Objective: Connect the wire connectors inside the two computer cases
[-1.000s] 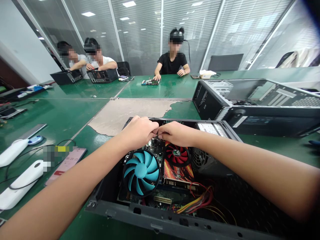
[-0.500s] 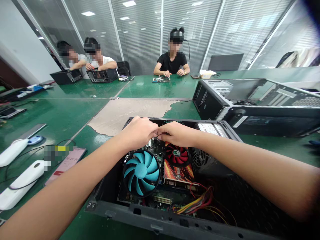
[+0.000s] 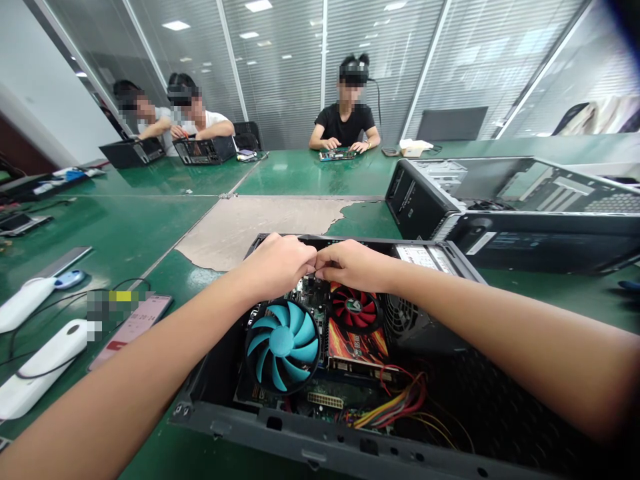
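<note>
An open black computer case (image 3: 320,448) lies in front of me. My left hand (image 3: 285,263) and my right hand (image 3: 345,263) meet over its far side, fingers pinched together and touching. What is between the fingertips is too small to make out. Below my left hand sits a cooler with a blue fan (image 3: 283,341). A red fan (image 3: 355,308) on a graphics card (image 3: 357,343) is just below my right hand. Loose coloured wires (image 3: 395,407) lie inside the case, right of a white connector socket (image 3: 325,400).
Another open computer case (image 3: 425,200) stands at the right. At the left lie a phone (image 3: 133,327), white devices (image 3: 45,367) and cables. Across the green table (image 3: 295,177), one person (image 3: 345,127) handles a circuit board (image 3: 337,155); two others sit beside computer cases.
My hands have hardly moved. Across the table, the person in black has shifted the circuit board slightly to the right, with both hands now near it.
</note>
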Tool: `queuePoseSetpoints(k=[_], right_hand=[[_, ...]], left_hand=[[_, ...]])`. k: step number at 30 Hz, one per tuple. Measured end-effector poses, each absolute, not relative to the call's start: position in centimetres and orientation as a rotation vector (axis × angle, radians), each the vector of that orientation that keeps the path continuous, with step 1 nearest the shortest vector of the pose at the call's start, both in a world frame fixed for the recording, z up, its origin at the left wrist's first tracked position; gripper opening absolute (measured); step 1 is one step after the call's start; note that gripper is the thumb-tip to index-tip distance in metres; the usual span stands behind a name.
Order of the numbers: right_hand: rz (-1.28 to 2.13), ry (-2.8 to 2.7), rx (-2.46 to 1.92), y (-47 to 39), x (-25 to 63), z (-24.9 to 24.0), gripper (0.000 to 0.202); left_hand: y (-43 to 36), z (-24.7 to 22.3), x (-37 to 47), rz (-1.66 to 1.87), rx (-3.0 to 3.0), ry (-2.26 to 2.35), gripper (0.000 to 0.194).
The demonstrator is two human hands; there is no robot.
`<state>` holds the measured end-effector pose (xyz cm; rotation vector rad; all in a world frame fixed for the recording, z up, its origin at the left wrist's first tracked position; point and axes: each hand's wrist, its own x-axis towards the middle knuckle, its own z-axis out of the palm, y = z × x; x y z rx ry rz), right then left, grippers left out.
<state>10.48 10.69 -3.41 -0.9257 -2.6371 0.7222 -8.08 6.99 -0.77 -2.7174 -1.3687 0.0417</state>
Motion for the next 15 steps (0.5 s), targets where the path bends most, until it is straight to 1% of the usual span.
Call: queuePoseSetpoints(k=[9, 15], right_hand=[[0.722, -2.649, -0.899, 10.68, 10.47, -3.49, 0.015], [0.743, -2.673, -0.914, 10.59, 10.50, -3.44, 0.016]], left_hand=[[6.90, -0.73, -8.01, 0.089, -2.727, -1.389, 0.027], [7.13, -0.70, -8.16, -0.028, -2.756, -1.367, 0.022]])
